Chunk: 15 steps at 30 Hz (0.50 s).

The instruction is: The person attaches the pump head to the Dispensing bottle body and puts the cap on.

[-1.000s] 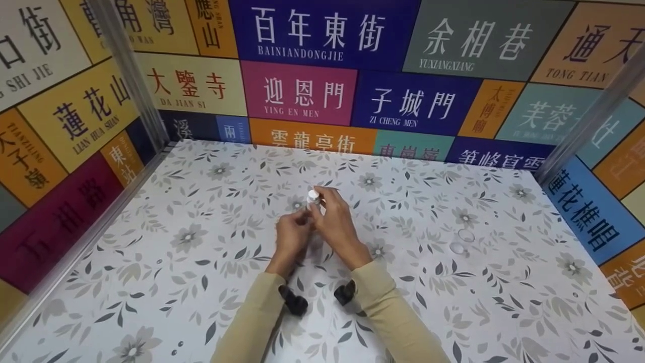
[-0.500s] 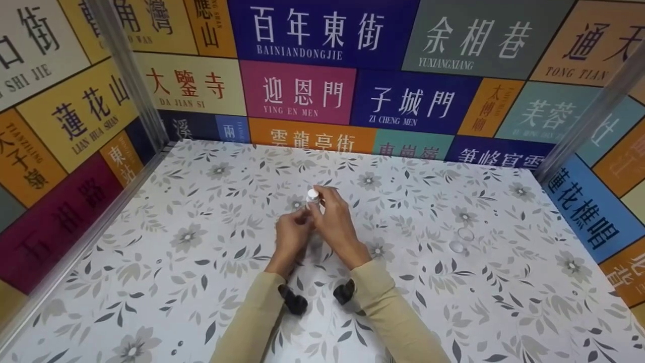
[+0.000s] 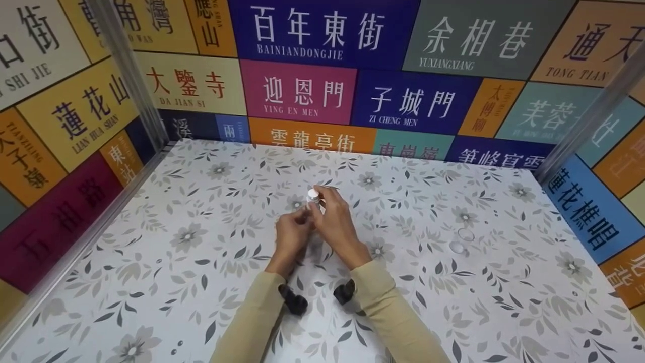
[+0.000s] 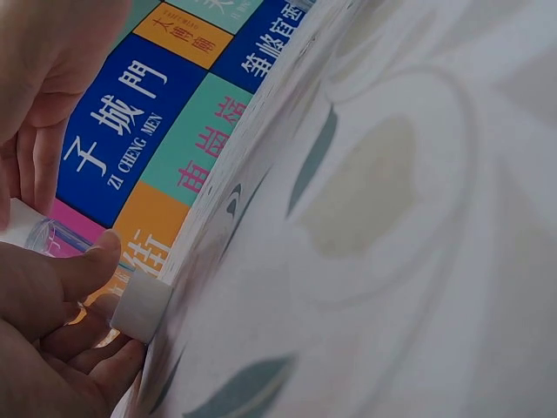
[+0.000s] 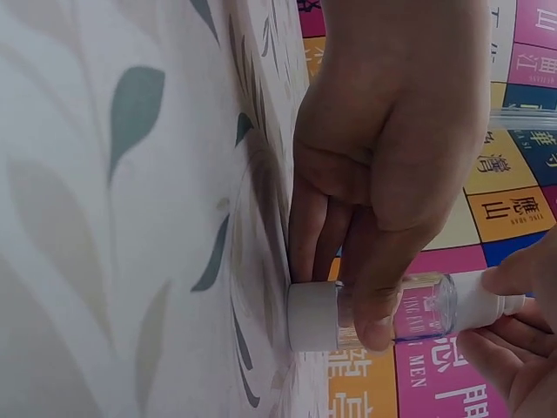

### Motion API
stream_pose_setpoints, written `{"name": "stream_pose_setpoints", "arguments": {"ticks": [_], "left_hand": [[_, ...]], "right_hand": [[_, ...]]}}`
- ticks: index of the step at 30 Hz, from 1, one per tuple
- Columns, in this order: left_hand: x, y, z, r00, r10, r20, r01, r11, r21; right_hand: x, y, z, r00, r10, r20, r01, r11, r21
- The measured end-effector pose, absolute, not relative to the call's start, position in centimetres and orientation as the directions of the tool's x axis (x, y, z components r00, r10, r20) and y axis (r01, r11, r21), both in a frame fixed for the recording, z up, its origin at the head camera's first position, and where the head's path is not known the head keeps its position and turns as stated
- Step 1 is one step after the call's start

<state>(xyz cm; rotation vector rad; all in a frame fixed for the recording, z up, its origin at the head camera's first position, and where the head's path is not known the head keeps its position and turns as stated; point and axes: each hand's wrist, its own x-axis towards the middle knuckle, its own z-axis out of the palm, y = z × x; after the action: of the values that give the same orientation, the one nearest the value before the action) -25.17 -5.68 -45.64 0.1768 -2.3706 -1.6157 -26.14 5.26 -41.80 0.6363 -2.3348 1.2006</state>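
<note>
A small clear bottle (image 5: 422, 306) stands upright on the table, held between both hands in front of the person. Its lower end is a white collar (image 5: 313, 316) right at the tabletop; its upper end is a white cap (image 3: 313, 193). The left hand (image 3: 292, 234) grips the lower body with thumb and fingers, just above the white collar. Higher up, the right hand (image 3: 336, 224) pinches the white top part, as the right wrist view shows. In the head view the fingers hide most of the clear body.
Two small clear round pieces (image 3: 466, 234) lie on the table to the right of the hands. A floral-patterned cover (image 3: 151, 282) spans the tabletop. Panels with lettering (image 3: 300, 93) enclose the back and sides. A black wrist camera (image 3: 294, 301) sits at each sleeve cuff.
</note>
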Motion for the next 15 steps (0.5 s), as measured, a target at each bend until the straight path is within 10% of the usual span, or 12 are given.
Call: {"name": "stream_pose_setpoints", "arguments": {"ticks": [15], "left_hand": [[-25.35, -5.65, -45.56, -0.963, -0.249, 0.107, 0.004, 0.382, 0.924]], "right_hand": [[-26.28, 5.18, -41.87, -0.77, -0.192, 0.609, -0.603, 0.53, -0.596]]}}
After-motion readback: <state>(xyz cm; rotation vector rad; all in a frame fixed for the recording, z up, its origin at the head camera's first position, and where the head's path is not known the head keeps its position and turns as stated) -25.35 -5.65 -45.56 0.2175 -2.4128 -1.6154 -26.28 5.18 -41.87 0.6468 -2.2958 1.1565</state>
